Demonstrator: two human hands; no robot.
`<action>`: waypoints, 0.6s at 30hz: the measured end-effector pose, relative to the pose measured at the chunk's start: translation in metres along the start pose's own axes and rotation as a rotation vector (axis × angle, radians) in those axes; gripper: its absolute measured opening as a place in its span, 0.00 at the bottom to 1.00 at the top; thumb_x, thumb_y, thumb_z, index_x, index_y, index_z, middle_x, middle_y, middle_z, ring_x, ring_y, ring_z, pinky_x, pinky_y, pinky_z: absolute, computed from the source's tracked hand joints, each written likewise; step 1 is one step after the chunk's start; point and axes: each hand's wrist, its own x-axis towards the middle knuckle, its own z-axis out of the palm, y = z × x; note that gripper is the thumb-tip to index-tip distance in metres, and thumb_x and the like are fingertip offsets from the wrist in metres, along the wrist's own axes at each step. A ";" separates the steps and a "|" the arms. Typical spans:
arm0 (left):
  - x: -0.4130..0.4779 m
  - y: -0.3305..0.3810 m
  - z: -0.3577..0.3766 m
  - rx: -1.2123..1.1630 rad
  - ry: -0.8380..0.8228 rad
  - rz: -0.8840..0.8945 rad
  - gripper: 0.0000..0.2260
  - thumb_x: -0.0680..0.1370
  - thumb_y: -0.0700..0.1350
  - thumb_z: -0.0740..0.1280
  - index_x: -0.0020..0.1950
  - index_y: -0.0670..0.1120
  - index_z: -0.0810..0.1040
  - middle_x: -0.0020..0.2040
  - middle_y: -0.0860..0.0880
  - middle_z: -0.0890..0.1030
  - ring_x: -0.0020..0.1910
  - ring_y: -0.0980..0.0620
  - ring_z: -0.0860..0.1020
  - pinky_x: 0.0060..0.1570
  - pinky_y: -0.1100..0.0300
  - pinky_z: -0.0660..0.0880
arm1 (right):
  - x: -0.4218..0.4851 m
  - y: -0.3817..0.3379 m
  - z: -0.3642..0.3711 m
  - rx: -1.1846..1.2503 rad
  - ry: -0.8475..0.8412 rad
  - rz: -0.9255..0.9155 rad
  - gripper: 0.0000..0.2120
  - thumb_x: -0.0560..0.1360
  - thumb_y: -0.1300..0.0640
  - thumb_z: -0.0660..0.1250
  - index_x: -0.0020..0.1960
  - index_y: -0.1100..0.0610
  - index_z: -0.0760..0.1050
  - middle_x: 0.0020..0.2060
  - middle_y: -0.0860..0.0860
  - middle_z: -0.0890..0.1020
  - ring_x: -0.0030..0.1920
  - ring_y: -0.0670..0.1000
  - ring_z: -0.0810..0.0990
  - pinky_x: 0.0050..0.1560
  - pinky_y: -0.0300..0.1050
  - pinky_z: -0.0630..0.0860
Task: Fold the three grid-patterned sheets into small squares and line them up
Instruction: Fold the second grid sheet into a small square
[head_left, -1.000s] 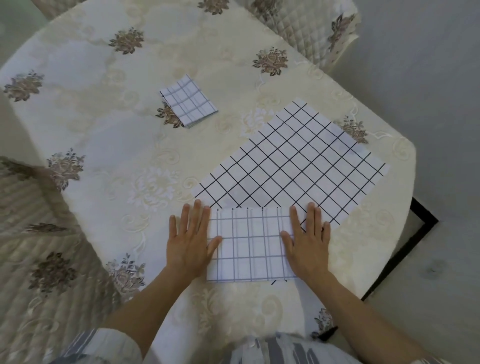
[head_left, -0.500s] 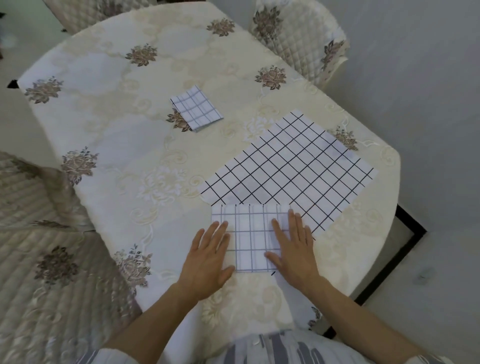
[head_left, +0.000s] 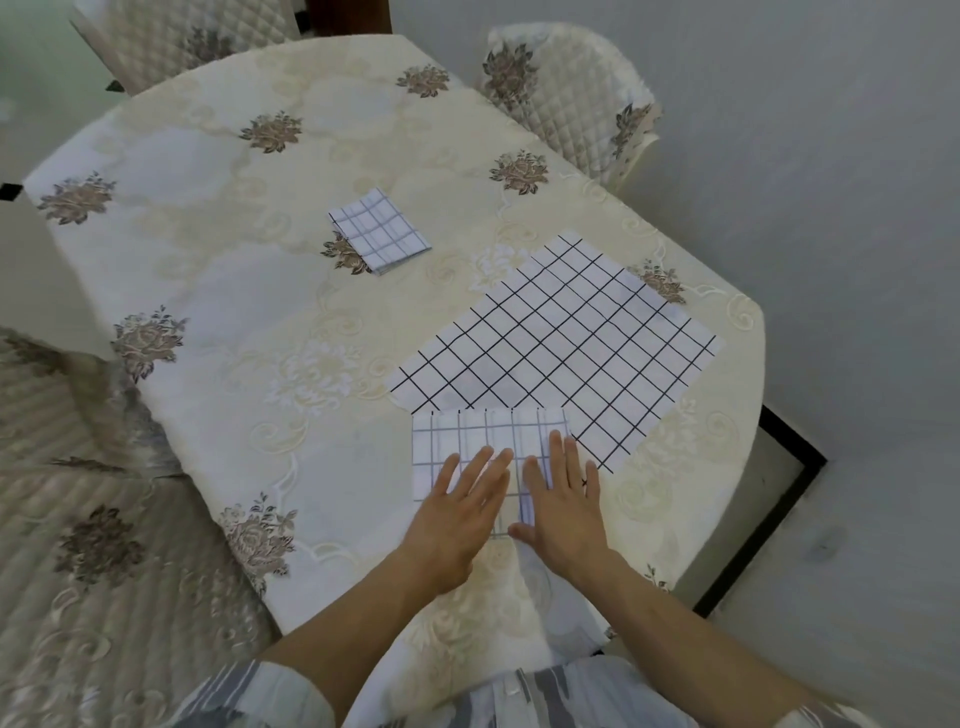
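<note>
Both hands are down flat on the folded sheet (head_left: 470, 439) at the lower centre of the frame. The left hand (head_left: 457, 514) lies with fingers straight and spread, pressing the sheet's near left part. The right hand (head_left: 563, 506) lies just beside it, fingers straight and close together, palm over the right edge. Nothing is pinched and nothing is curled, so this looks like flattening a crease.

The sheet's far edge overlaps the near corner of the open sheet (head_left: 566, 343), which lies unfolded and turned like a diamond, right of centre and close to the table's right edge. Above centre sits the small square (head_left: 379, 231), finished by the look of it (stacked layers show along its near edge). All three rest on the table (head_left: 208, 270) with its flowered cloth.

How will it handle? Thin, light and limp, judging by how flat it lies, and probably quick to slide on that cloth. One palm should pin it while the other hand takes a free corner between thumb and fingertips and carries it over. It seems one is done, one is part way and one is untouched.
</note>
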 end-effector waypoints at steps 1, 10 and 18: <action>0.001 0.001 -0.001 0.024 -0.020 -0.010 0.44 0.70 0.38 0.68 0.79 0.40 0.45 0.78 0.42 0.32 0.77 0.40 0.33 0.74 0.37 0.42 | 0.000 0.000 0.000 0.003 -0.002 0.002 0.44 0.72 0.35 0.66 0.78 0.54 0.51 0.76 0.60 0.34 0.75 0.60 0.30 0.74 0.62 0.37; -0.012 -0.023 0.001 0.050 0.008 -0.153 0.36 0.62 0.34 0.70 0.70 0.41 0.69 0.78 0.39 0.59 0.77 0.39 0.56 0.74 0.38 0.56 | -0.001 -0.002 -0.007 0.026 -0.016 -0.013 0.44 0.74 0.37 0.65 0.79 0.56 0.49 0.76 0.60 0.34 0.76 0.61 0.31 0.74 0.61 0.38; -0.028 -0.038 0.000 -0.177 0.318 -0.143 0.09 0.63 0.38 0.73 0.38 0.47 0.76 0.65 0.45 0.77 0.69 0.42 0.70 0.65 0.45 0.66 | -0.003 0.008 -0.007 0.120 -0.041 -0.086 0.48 0.70 0.27 0.60 0.79 0.51 0.45 0.76 0.57 0.30 0.75 0.59 0.28 0.74 0.59 0.37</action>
